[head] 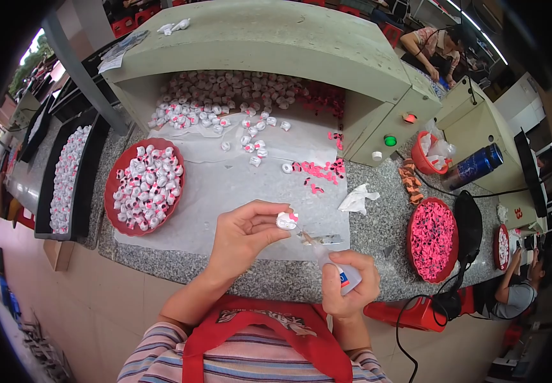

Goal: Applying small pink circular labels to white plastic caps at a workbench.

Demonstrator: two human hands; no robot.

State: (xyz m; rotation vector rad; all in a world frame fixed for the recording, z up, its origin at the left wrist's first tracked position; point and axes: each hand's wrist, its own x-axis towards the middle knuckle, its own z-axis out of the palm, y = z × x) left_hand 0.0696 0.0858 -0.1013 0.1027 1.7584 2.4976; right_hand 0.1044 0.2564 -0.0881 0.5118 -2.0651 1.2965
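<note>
Between the thumb and fingers of my left hand (245, 234) is a small white figurine head (285, 221) with a pink bow. My right hand (352, 282) grips a translucent squeeze bottle (340, 275) with a printed label. Its narrow nozzle (306, 237) points at the figurine head, close to its lower right; whether they touch I cannot tell. Behind the nozzle a small flat strip (326, 239) lies on the white paper sheet (199, 191). Loose pink pieces (319, 170) with dark parts are scattered on the sheet, further off.
A red bowl (108, 201) of white heads stands left, beside a black tray (41, 215) of more. Past the sheet, heads are heaped inside a green metal housing (257, 52). To the right are crumpled tissue (358, 198), a red bowl of pink pieces (433, 239) and a blue bottle (475, 165).
</note>
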